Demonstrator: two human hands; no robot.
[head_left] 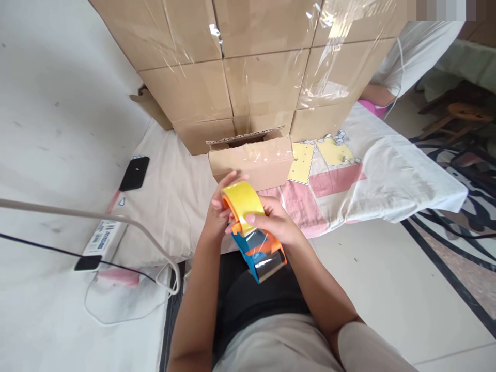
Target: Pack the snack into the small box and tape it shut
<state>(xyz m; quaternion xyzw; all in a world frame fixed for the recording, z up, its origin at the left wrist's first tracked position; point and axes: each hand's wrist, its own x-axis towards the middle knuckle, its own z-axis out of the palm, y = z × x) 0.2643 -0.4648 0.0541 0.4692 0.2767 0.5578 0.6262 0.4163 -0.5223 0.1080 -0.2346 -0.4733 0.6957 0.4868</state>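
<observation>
Stacked high at the top of the view: a wall of cardboard boxes (248, 67), bound in clear film and strips of shiny tape. Spread beneath them, a pale cloth (387, 175) with pink and yellow patches, hanging off over a light tiled floor (387, 289). Just in front of the stack, a small open carton (251, 160) with its flap up and clear tape across its front face. To the upper right, partly behind the boxes, another person's white sleeve (414, 51). Far left on the cloth, a black phone (134, 173), well apart from the hands; nearer, a white power strip (101, 238) with a black plug and loose white cable.

Centre of the view, held above the lap and just before the small carton: a tape dispenser (259, 253), orange and blue, blade end pointing down toward the body, carrying a yellowish tape roll (243, 199) at its upper end. Left hand (217, 217) cupped behind the roll, fingers curled against its side and top. Right hand (277, 225) wrapped over the dispenser body, fingers clamped on it, fingertips pressing at the roll's lower rim. Both hands touching dispenser and roll at once.
</observation>
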